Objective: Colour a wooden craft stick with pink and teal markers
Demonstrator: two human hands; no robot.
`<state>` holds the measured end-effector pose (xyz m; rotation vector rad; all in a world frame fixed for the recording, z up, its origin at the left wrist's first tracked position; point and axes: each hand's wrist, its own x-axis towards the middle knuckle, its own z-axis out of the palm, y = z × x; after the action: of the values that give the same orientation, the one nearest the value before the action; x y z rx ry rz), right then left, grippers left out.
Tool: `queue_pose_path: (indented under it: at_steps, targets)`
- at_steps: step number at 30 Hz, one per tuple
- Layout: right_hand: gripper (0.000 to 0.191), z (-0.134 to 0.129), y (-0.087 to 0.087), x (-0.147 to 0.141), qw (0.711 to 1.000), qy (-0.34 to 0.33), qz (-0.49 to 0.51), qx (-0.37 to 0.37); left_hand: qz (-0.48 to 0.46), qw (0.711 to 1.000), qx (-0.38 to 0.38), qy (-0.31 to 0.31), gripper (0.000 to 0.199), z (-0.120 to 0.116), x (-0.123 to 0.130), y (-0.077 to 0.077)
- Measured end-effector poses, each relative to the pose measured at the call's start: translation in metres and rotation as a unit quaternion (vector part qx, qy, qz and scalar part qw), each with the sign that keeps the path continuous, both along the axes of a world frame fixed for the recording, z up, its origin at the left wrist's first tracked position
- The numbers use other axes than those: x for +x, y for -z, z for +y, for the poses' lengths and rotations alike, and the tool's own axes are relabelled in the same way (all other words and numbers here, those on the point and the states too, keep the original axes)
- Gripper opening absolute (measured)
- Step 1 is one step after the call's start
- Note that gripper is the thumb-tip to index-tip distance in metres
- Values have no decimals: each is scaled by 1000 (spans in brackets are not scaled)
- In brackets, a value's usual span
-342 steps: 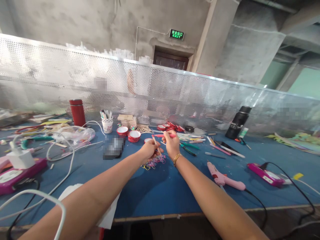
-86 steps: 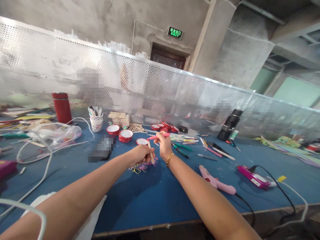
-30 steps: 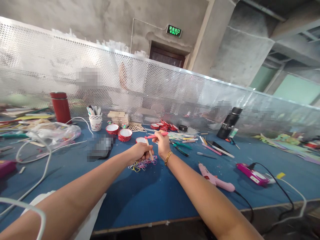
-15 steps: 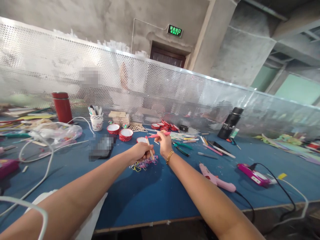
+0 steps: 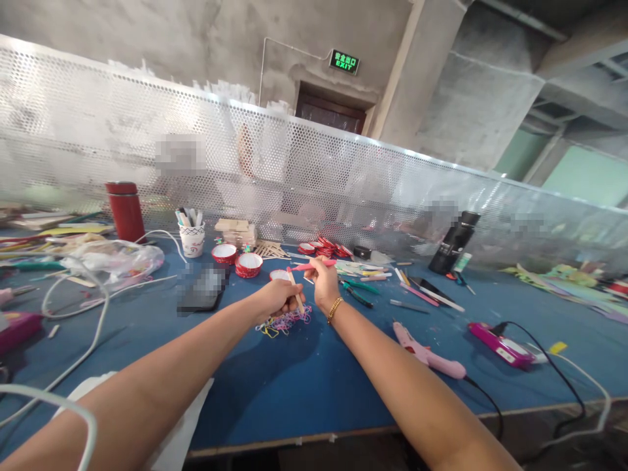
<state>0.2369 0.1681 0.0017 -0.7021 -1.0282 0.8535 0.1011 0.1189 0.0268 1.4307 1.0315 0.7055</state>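
Note:
Pinched in my left hand (image 5: 279, 299) is a flat wooden stick (image 5: 296, 291), tilted with its upper end toward the back. My right hand (image 5: 324, 281), with a gold bracelet at the wrist, is closed on a pink pen (image 5: 314, 265). The pen's left tip is at the upper end of the stick; whether they touch is too small to tell. Under my left hand lies a tangle of coloured loops (image 5: 282, 324). Just behind that hand is a red-rimmed white dish (image 5: 279, 275), partly hidden.
To the left are a phone (image 5: 202, 289), a cup of pens (image 5: 191, 239), a red bottle (image 5: 125, 212) and white cables. Pliers (image 5: 357, 294), a pink glue gun (image 5: 426, 353), a purple power strip (image 5: 500, 345) and a black bottle (image 5: 454, 243) stand or lie to the right.
The whole view has shifted very slightly. Both hands keep nearly the same pose, with the pen and stick still held close together.

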Motion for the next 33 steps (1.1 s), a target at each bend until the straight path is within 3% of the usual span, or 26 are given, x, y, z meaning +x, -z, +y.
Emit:
queue_pose_path:
  at_steps: [33]
  targets:
    - [20, 0, 1, -2, 1000, -1, -8, 9, 5, 1000, 6, -1, 33, -2, -1, -1]
